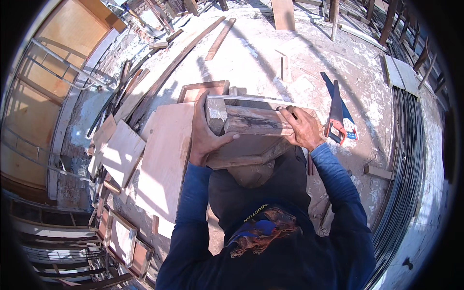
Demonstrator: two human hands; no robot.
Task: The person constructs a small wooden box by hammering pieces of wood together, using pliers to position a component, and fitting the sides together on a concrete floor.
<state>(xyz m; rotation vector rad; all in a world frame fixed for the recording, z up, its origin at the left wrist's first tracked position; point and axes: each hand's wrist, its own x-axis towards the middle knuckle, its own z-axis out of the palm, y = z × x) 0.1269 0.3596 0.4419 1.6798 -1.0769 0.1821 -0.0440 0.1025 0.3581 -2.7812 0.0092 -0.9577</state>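
In front of my body stands a wooden frame made of thick timber pieces. A short, weathered piece of wood with dark stains lies across its top, beside a squared wooden block at the left corner. My left hand grips this corner, fingers along the outer side of the block and thumb reaching toward the short piece. My right hand clasps the right end of the short piece, with the thumb on top. Some fingertips are hidden behind the wood.
A handsaw with a red and black handle lies to the right over a blue blade. Plywood sheets and long planks spread out at the left. Bundled metal rods run along the right side.
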